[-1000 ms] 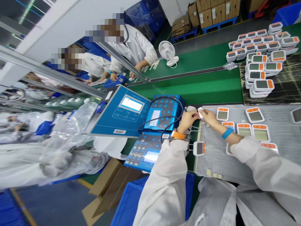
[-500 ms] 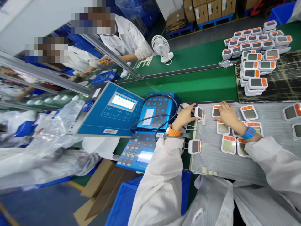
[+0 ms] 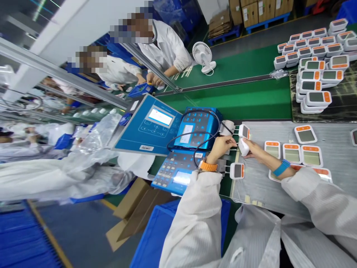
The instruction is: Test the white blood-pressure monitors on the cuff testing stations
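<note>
Device, rounded white plastic, is clasped right of centre by curled right hand, seemingly for steadiness; left hand pinched, contents unclear.

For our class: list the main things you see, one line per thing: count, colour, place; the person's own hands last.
Flat mat: one, grey, right of centre.
Rounded plastic devices: over twenty, white and orange, on the mat and stacked far right.
Rectangular control boxes: three, blue, left of centre.
Small plastic fan: one, white, top centre.
Plastic bins: several, blue, mostly left.
Cardboard cartons: several, brown, top right.
Co-workers: at least two, white-sleeved, upper left.
Left hand: one, orange-banded, beside the held white device.
Right hand: one, blue-banded, holding that device.
</note>
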The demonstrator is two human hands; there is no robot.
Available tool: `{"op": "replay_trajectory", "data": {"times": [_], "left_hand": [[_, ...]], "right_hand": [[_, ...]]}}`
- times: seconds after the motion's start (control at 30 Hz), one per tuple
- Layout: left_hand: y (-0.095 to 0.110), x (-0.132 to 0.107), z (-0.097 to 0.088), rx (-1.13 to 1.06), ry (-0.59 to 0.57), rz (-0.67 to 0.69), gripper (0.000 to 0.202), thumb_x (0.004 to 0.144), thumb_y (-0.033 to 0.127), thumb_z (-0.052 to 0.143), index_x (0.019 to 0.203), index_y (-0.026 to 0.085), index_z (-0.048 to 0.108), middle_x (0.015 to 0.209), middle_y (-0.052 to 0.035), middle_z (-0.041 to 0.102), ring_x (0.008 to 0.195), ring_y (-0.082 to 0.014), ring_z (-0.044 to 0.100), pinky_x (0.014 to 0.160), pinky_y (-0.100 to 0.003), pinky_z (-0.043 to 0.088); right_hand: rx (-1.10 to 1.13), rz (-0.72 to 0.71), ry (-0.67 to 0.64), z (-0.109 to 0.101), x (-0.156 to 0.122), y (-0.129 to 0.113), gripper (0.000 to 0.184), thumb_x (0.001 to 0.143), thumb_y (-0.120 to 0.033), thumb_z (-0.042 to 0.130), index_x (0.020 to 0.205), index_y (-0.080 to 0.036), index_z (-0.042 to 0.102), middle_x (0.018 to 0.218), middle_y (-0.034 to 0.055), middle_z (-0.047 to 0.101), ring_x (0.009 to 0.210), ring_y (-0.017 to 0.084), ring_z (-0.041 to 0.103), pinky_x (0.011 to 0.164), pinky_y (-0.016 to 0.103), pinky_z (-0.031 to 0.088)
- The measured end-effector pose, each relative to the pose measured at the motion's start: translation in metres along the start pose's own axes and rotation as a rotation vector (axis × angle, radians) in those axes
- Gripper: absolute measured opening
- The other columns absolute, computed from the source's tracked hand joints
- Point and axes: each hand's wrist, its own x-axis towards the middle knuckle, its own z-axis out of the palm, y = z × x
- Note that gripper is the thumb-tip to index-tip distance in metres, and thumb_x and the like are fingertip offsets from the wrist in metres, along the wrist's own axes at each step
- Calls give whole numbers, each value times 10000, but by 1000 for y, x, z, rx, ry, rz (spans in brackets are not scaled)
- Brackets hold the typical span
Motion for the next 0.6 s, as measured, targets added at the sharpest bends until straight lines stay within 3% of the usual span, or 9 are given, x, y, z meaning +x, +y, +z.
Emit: {"op": "replay_trajectory", "data": {"times": [0.2, 0.43, 0.6], "left_hand": [[4, -1, 0, 59, 54, -3, 36, 811, 241, 778, 796, 209, 776, 784, 5, 784, 692, -153, 684, 699, -252, 504], [4, -2, 3, 80, 72, 37, 24, 833, 237, 767, 824, 220, 782, 804, 6, 780, 722, -157, 674, 715, -259, 491], [6, -4, 5, 154, 79, 64, 36, 842, 202, 763, 818, 221, 783, 808, 0, 770, 713, -152, 654, 704, -264, 479]], "right_hand": [[124, 62, -30, 2, 7, -1, 424, 1032, -517, 475, 1165, -177, 692, 889, 84, 770, 769, 197, 729, 671, 275, 606], [102, 24, 22, 6, 3, 0, 350, 1020, -461, 526, 1167, -198, 704, 968, 67, 768, 774, 184, 715, 684, 279, 613], [87, 33, 43, 7, 6, 2, 393, 1019, -489, 509, 1205, -193, 688, 991, 78, 754, 815, 190, 708, 647, 269, 605]]}}
